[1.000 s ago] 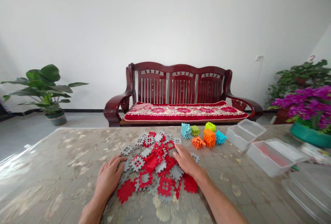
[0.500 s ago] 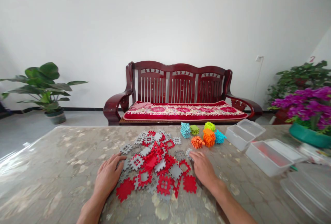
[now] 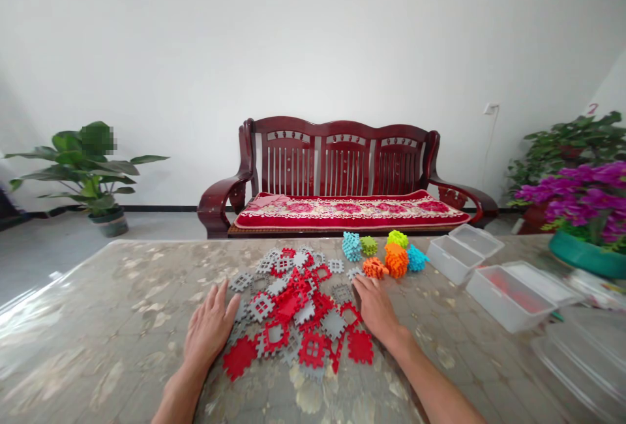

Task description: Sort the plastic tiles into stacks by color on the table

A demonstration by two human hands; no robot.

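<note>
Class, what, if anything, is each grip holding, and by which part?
The left grip lies open beside red and grey pieces, holding nothing. The right grip meets a grey piece at its near edge; whether it holds it cannot be told.

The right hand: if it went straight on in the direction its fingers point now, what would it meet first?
The right hand would most likely meet the grey piece directly ahead of it. They may even be touching; the picture leaves the exact gap unclear.
</note>
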